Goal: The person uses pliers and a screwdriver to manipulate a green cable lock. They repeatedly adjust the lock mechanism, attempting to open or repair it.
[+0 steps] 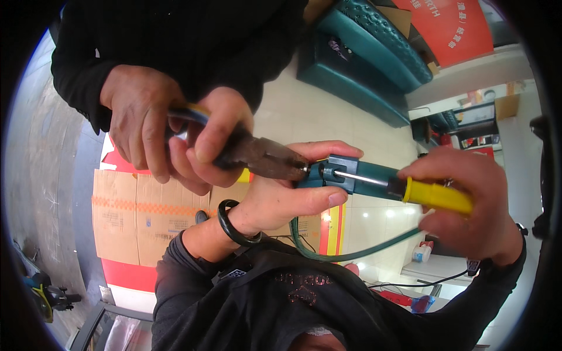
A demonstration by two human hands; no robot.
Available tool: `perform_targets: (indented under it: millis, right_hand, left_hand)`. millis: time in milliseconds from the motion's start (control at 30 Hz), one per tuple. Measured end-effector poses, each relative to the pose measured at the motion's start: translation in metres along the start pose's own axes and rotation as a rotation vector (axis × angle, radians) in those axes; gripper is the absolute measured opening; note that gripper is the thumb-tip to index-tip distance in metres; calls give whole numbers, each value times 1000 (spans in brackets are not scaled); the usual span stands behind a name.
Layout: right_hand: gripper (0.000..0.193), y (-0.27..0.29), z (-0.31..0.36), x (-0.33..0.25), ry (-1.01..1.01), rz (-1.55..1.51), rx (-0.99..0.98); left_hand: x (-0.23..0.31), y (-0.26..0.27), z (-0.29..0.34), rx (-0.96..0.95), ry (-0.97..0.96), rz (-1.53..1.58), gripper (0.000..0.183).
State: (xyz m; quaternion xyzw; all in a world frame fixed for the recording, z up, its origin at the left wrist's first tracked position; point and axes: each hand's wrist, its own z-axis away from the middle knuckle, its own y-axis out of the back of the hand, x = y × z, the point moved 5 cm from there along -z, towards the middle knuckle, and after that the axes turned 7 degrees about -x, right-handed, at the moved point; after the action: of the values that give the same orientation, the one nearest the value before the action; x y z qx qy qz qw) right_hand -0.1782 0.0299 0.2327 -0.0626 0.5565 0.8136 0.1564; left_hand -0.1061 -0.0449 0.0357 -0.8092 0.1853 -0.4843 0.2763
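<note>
My left hand (275, 196), with a black bangle (228, 225) on the wrist, is closed around a dark teal cylindrical tool body (377, 171) that has a block-like collar (350, 186). In my right hand (480, 202) is a screwdriver (439, 197) with a yellow handle. Its metal shaft lies along the tool body and reaches the collar; whether the tip sits in a screw, I cannot tell. From the left, another person's two hands hold worn pliers (263, 158). Their jaws meet a small metal part at the tool's left end. A green cord (345, 256) loops below the tool.
Flat cardboard (152, 205) lies at the left, below the other person's hands. A teal padded sofa (363, 64) stands at the far side, near a red panel (453, 32). White shelving (430, 272) is at the lower right, with a black cable (418, 285) across it.
</note>
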Motion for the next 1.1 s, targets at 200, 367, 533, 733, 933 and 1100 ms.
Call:
perform_targets:
  millis: [200, 367, 533, 733, 933, 1100]
  right_hand:
    - [36, 14, -9, 35, -433, -185, -313]
    - [38, 3, -8, 19, 6, 486, -189]
    - [43, -20, -1, -11, 545, 1192, 207]
    - [46, -10, 1, 6, 249, 911, -104]
    - [27, 4, 9, 24, -223, -201, 46]
    - [36, 17, -7, 43, -408, -251, -295]
  left_hand:
    - [5, -5, -2, -23, 186, -6, 60]
    - [1, 2, -2, -30, 169, -32, 61]
    - [-9, 1, 1, 29, 147, 59, 62]
    - [-5, -1, -2, 83, 71, 39, 63]
    - [7, -5, -5, 50, 50, -86, 62]
    - [8, -12, -8, -12, 144, -26, 58]
